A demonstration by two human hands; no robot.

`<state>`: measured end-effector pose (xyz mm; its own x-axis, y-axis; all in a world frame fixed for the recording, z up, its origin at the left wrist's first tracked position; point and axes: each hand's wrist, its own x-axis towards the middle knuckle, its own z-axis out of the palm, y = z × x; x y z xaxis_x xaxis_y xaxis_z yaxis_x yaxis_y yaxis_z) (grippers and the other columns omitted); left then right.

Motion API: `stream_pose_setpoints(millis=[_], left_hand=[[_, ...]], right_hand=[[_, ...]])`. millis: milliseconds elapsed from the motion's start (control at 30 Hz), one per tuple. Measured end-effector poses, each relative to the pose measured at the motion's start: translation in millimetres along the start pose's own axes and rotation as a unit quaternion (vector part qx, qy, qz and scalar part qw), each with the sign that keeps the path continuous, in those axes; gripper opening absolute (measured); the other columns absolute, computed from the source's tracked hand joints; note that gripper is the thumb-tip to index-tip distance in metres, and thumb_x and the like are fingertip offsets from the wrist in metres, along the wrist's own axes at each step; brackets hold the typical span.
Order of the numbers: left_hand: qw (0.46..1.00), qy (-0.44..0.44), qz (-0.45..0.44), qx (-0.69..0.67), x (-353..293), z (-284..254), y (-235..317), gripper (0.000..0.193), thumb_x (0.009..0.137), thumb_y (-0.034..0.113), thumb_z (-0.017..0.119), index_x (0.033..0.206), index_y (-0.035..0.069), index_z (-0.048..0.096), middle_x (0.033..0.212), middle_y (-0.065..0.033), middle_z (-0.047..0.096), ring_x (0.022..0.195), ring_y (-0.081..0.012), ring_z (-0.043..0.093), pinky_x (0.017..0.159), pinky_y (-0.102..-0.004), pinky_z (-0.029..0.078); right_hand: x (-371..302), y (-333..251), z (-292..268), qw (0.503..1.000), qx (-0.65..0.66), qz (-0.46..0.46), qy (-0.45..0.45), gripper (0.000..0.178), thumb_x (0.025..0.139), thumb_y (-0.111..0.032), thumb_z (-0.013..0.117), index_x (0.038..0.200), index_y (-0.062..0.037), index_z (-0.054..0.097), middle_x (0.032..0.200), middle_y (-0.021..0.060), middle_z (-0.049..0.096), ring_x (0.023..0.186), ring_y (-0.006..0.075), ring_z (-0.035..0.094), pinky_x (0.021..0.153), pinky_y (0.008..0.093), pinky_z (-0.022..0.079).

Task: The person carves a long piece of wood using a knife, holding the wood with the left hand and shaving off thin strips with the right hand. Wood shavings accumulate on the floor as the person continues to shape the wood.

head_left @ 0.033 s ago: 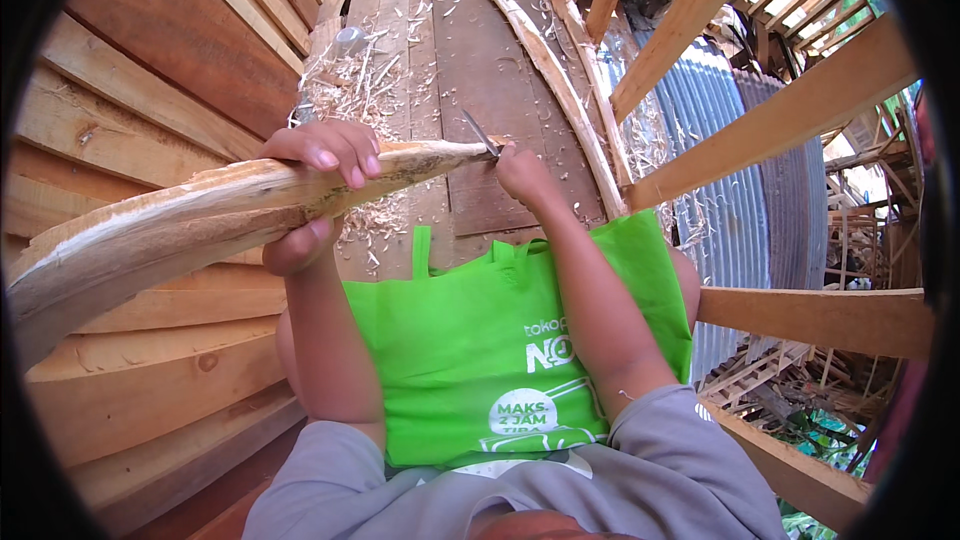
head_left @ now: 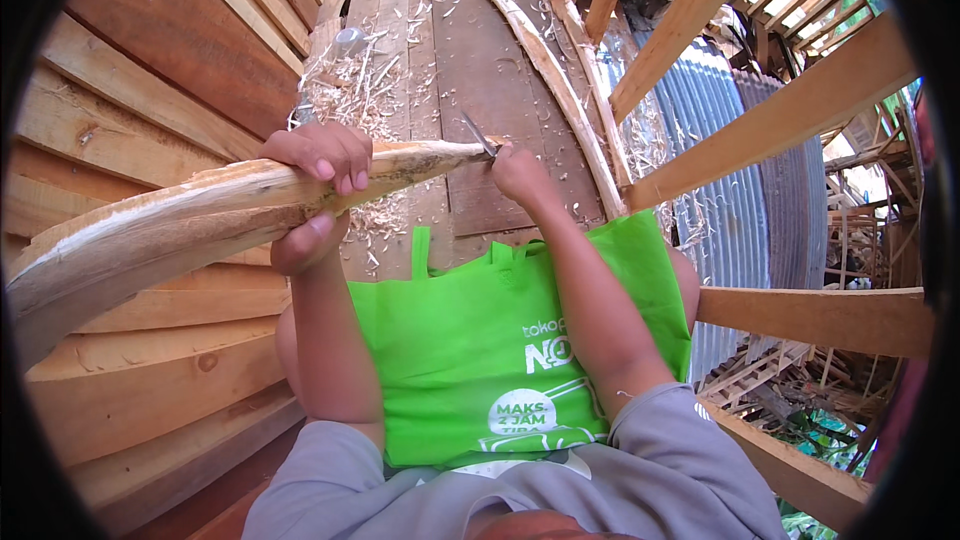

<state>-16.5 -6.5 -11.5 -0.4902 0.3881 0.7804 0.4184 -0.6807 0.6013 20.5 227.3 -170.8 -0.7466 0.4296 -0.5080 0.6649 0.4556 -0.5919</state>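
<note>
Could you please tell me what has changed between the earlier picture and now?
The left hand has adjusted its grip slightly: its thumb and wrist moved a little right, and its fingers curl farther down over the wood. The right hand, with the knife, shifted barely left. Nothing was taken up or let go. The wood, green bag and shavings look unchanged.

Handle of the knife (head_left: 479, 133) hidden by the right fingers (head_left: 506, 153), left end of the pole (head_left: 180, 225) cut off
</note>
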Motion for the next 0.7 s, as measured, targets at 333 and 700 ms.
stream_pose_setpoints(millis=[333, 700], left_hand=[[0.998, -0.016, 0.017, -0.060, -5, -6, -6, 0.026, 0.074, 0.024, 0.062, 0.088, 0.012, 0.044, 0.071, 0.0002, 0.043, 0.064, -0.0134, 0.042, 0.065, -0.0305, 0.034], [0.998, -0.012, 0.007, -0.060, -8, -6, -7, 0.025, 0.070, 0.021, 0.060, 0.087, 0.014, 0.043, 0.070, 0.0017, 0.042, 0.063, -0.0124, 0.041, 0.066, -0.0290, 0.033]], right_hand=[[-27, -14, -3, 0.989, -0.026, -0.134, 0.054, 0.054, 0.094, -0.032, 0.033, 0.099, 0.0095, 0.066, 0.104, 0.0375, 0.061, 0.103, 0.0522, 0.059, 0.095, 0.0540, 0.045], [-21, -24, 11, 0.994, 0.071, -0.077, 0.032, 0.052, 0.093, -0.033, 0.033, 0.100, 0.0077, 0.065, 0.105, 0.0338, 0.063, 0.102, 0.0513, 0.060, 0.093, 0.0537, 0.046]])
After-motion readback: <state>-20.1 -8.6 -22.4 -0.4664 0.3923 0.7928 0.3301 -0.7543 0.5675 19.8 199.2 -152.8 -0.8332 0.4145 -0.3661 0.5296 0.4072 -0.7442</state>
